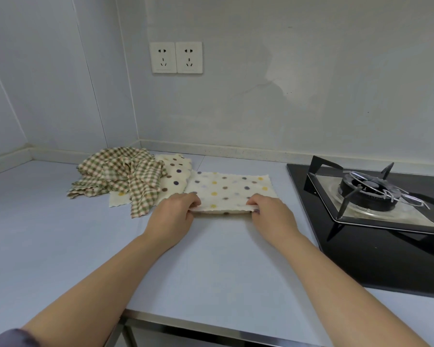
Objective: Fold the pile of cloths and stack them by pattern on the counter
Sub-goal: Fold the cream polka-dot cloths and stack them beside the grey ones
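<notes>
The polka-dot cloth (229, 190) lies flat on the pale counter (60, 246), just left of the gas hob (376, 209) and touching the unfolded pile on its left side. The left hand (174, 215) pinches the near-left corner of this cloth, with fingers curled over the top layer and the thumb beneath the edge. The right hand (271, 212) pinches the near-right corner in the same manner. The near edge is raised slightly off the counter between the two hands, and two layers show along it. The pile consists of crumpled green-checked cloths (120, 175) lying over a second dotted cloth (172, 176), placed near the rear corner of the counter. A double wall socket (176, 57) is mounted on the wall above the pile. Both forearms extend from the near counter edge.
</notes>
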Demonstrator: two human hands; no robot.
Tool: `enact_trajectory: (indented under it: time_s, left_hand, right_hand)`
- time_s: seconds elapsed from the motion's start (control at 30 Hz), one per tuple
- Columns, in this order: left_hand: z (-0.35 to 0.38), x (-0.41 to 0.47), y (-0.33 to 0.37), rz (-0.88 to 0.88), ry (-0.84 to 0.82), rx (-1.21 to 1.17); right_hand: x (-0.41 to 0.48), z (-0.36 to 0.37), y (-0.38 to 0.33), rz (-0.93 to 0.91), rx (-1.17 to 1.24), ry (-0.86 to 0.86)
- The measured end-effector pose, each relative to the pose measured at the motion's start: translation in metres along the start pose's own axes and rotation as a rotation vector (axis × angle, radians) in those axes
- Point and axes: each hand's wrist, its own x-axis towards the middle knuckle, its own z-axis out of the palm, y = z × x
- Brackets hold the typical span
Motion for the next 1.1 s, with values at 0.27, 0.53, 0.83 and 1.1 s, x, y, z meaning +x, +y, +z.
enact_trajectory:
  time_s: [0.27,0.53,0.83,1.1]
  left_hand:
    - [-0.017,0.01,-0.004,-0.419,0.212,-0.393]
    - [-0.026,0.009,0.005,-0.531,0.295,-0.585]
    - [-0.019,0.012,0.008,-0.567,0.008,-0.319]
    - [-0.023,0.013,0.007,-0.578,-0.089,-0.153]
  right_hand:
    - [0.007,-0.016,0.023,0.16,0.264,0.231]
    - [0.011,-0.021,0.018,0.207,0.816,0.306]
    - [0.012,-0.014,0.026,0.296,0.391,0.162]
    - [0.009,-0.016,0.019,0.189,0.327,0.152]
